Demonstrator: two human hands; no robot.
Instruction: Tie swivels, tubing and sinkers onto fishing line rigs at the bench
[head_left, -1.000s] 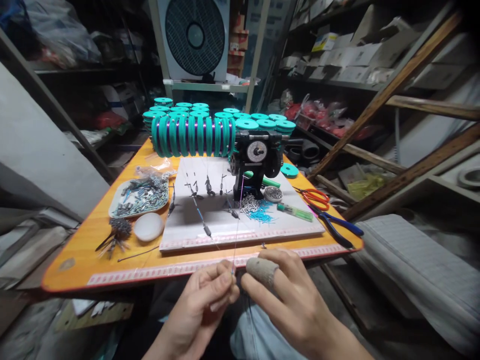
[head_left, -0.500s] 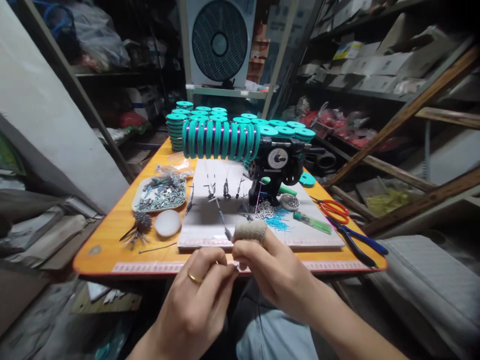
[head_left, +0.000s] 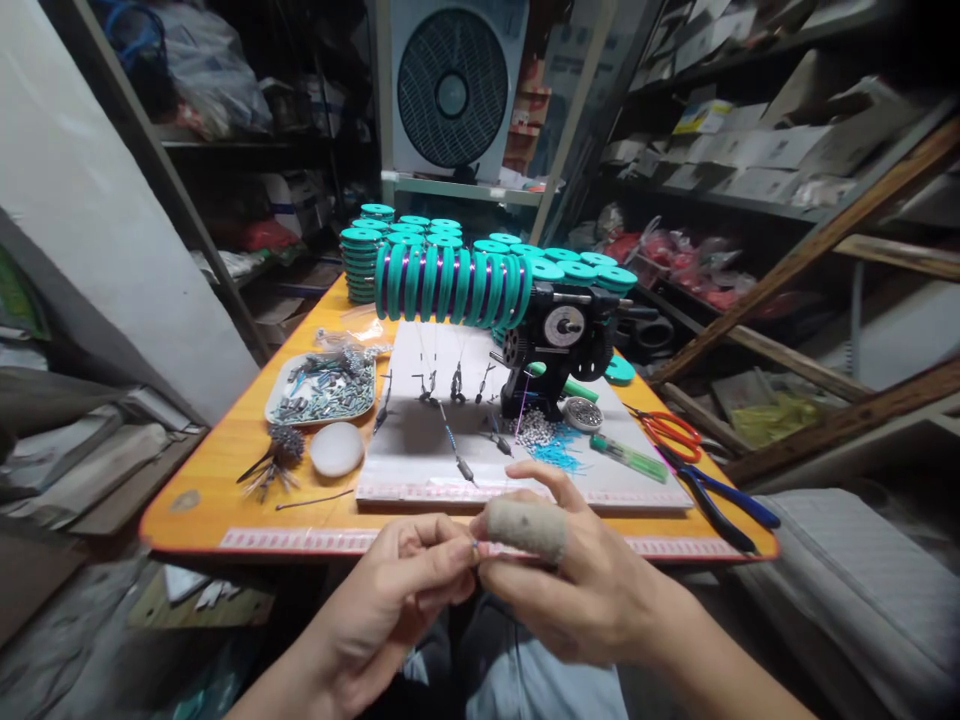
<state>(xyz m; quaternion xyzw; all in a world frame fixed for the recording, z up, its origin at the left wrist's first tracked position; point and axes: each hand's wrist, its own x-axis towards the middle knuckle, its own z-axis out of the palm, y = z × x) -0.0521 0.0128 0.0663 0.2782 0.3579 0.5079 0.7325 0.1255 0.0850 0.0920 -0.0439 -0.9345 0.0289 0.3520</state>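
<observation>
At the table's front edge, my left hand [head_left: 401, 590] and my right hand [head_left: 570, 570] meet fingertip to fingertip. The left thumb and forefinger pinch a tiny piece, too small to name. My right fingers close against the same spot, and one wears a grey-beige cloth sleeve [head_left: 525, 530]. Just beyond them, a thin blue-and-dark cord with a dark sinker-like piece [head_left: 465, 469] lies on a white board [head_left: 420, 480]. Over the board stands a black winding device [head_left: 559, 340] carrying a row of teal spools [head_left: 450, 285], from which fine lines hang with small dark fittings.
Left lie a tray of small metal parts [head_left: 277, 405], a white round lid [head_left: 336, 450] and a dark bristly bundle [head_left: 281, 455]. Right are silvery beads [head_left: 534, 428], blue snippets [head_left: 559, 452], a green tube [head_left: 630, 457], orange-handled scissors [head_left: 675, 435] and blue-handled pliers [head_left: 739, 500]. Stacked teal spools [head_left: 367, 260] stand behind.
My left hand has rolled, showing more of its thumb side. The sleeved right finger has come lower and lies flatter, while another right finger has lifted. The view has shifted slightly.
</observation>
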